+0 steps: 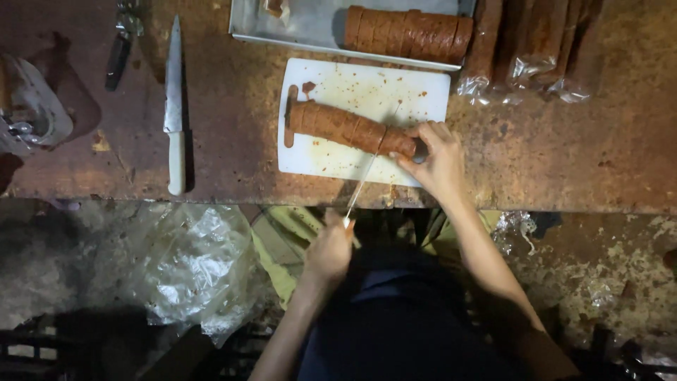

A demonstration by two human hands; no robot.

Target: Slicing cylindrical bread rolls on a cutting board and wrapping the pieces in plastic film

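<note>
Reddish-brown, the sliced sausage log [349, 128] lay slantwise on the white cutting board [363, 120] at the near edge of the rusty table [233, 141]. The right hand [437, 161] curled its fingers around the log's right end. The left hand [329, 250] closed tightly on the handle of a thin knife [367, 173], whose blade crossed the log. A spare white-handled knife [173, 106] rested well to the left, and a metal tray [310, 25] with another sliced log [407, 34] sat behind the board.

cutting board [338, 152]: white matt plastic, stained | table [564, 155]: rusty rough metal | tray [310, 25]: dull metal
</note>
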